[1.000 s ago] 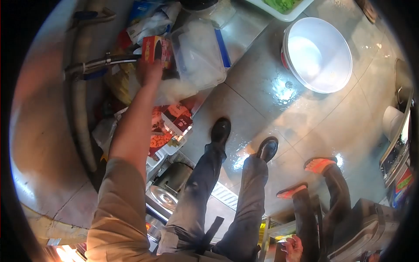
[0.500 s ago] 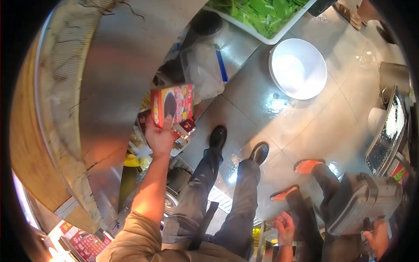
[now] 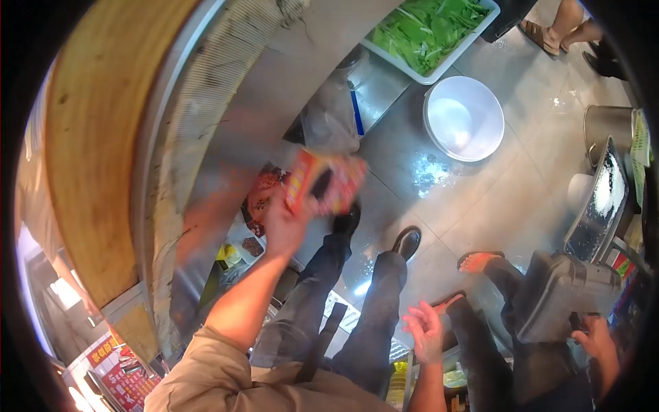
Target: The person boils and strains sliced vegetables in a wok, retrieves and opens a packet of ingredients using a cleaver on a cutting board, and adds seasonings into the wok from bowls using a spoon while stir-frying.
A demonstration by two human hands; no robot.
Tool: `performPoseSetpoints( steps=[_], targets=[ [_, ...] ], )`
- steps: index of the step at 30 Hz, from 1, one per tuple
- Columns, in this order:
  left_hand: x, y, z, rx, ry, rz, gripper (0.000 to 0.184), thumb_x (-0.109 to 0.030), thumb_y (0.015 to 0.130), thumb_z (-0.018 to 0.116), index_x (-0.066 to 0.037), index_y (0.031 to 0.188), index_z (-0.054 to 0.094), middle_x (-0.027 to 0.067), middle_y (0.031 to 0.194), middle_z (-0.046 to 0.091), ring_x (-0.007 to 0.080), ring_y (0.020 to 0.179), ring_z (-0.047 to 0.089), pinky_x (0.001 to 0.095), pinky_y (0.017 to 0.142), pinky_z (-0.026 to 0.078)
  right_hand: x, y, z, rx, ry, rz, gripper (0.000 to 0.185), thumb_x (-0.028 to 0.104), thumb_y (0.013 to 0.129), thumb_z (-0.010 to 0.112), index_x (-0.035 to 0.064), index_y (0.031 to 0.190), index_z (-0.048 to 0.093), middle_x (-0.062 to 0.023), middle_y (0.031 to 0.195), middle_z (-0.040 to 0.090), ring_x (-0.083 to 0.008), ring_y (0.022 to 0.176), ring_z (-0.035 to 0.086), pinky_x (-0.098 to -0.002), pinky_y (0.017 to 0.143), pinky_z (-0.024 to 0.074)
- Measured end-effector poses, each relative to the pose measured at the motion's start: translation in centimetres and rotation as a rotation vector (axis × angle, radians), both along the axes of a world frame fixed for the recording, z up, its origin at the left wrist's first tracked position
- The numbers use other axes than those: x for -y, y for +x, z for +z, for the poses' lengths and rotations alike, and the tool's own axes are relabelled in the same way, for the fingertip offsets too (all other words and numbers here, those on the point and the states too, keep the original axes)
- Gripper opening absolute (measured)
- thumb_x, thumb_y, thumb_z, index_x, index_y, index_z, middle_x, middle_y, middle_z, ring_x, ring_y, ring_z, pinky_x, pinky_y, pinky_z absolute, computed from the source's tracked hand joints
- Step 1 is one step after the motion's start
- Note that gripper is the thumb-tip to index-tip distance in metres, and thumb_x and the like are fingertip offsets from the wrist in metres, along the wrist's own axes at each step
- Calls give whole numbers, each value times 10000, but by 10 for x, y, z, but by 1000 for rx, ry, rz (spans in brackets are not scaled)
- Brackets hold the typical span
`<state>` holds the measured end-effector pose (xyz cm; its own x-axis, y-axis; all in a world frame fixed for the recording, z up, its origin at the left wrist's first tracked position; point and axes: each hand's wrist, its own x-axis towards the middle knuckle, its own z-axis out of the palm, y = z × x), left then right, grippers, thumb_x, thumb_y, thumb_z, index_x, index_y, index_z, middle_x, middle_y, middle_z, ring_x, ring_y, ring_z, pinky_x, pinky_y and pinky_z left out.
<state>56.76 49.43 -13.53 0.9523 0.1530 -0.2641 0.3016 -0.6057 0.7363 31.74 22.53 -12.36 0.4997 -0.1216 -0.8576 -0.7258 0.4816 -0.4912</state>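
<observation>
My left hand (image 3: 285,223) grips a red and yellow printed cardboard box (image 3: 328,180) with a dark round picture on its front. Motion blurs the box, and its lettering cannot be read. Below it and to the left lie a red-printed packet (image 3: 264,192) and a white tray with dark brown bits (image 3: 252,246), partly covered by my hand and arm. My right hand (image 3: 423,332) hangs in the air at the lower right, its fingers apart and holding nothing.
Beside me a co-worker's hand (image 3: 596,338) holds a grey case (image 3: 568,296). A white bucket (image 3: 464,118) stands on the wet tiled floor, near a tub of leafy greens (image 3: 432,34). At right is a tray with white powder (image 3: 607,189); a counter (image 3: 89,151) curves along the left.
My left hand has lifted the box away from the shelf clutter and moved it right, tilting it. My right hand has shifted up and left, fingers spreading. My view has turned slightly.
</observation>
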Motion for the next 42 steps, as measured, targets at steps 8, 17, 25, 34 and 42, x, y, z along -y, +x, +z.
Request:
performPoseSetpoints(
  steps=[8,17,25,34,42],
  targets=[
    [-92,161,-176,261,176,436,451,-98,762,707,5,1116,448,133,1034,562,203,918,583,313,673,512,2,-43,-59,-124,-40,17,444,5,817,591,23,1238,452,-131,1037,577,-203,855,614,-288,671,521],
    [-133,194,-281,-68,323,638,494,-437,768,642,10,972,589,153,962,611,309,859,612,406,797,469,-2,-7,-99,-153,93,-22,480,124,832,656,24,1252,445,-118,1058,583,-204,877,609,-309,696,515],
    [-121,138,-256,-348,43,204,405,-324,833,585,-7,1086,585,178,1049,585,231,891,567,343,828,443,6,17,-121,-168,136,-31,469,122,839,650,32,1250,444,-121,1066,582,-207,882,606,-306,694,514],
    [-133,163,-305,-306,759,-556,613,-152,694,670,-63,1263,462,183,1163,564,343,1077,541,403,913,438,10,22,-141,-200,124,28,432,123,852,631,42,1238,454,-102,1055,592,-209,878,607,-309,691,511],
    [-128,172,-297,-234,745,-507,596,-109,697,677,-85,1251,461,205,1135,564,341,1047,558,385,881,447,1,35,-153,-216,144,31,423,144,851,638,35,1223,468,-109,1044,597,-208,867,612,-304,694,517]
  ],
)
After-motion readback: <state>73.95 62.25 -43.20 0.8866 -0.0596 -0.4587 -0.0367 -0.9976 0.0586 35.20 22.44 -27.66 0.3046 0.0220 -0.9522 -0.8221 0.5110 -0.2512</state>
